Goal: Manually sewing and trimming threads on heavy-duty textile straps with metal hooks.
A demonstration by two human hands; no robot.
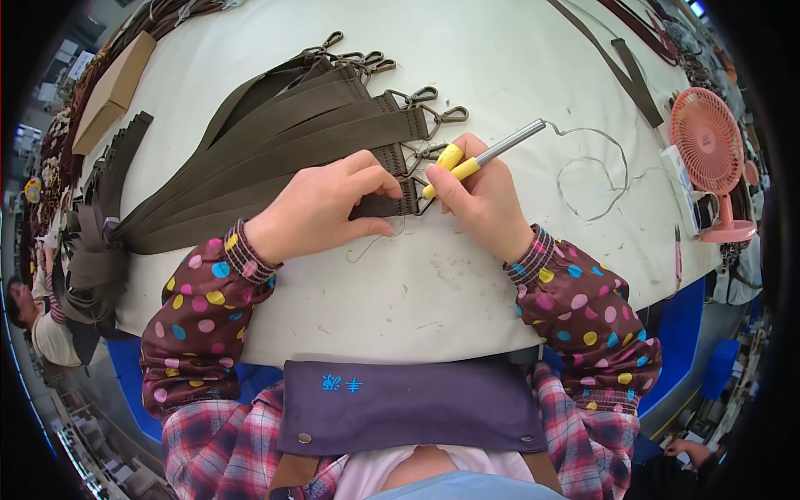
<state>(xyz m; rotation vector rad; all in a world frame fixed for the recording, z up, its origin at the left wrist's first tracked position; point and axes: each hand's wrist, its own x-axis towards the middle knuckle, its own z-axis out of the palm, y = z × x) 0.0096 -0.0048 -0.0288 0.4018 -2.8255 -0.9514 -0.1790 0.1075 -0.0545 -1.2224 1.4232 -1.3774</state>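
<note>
Dark brown straps (300, 137) fan out across the table, with stitched ends and metal snap hooks (424, 95) toward the middle. My left hand (325, 200) lies over the nearest straps, thumb and bent index finger apart, close to a stitched end. A fine loose thread (364, 248) trails below that end. In my right hand (482, 200) is a pen-like tool (510, 142) with a yellow grip and a metal shaft, a thin cord leaving its far end. Its yellow tip is beside the nearest strap's metal ring (423, 200). Something yellow also covers my right index finger.
At the left, the straps gather into a tied bundle (96, 258). A cardboard box (112, 92) stands at the far left. A pink fan (708, 150) is at the right, near a pink-handled slim tool (678, 254). Another strap (637, 83) lies far right. The cord (621, 154) loops across the table.
</note>
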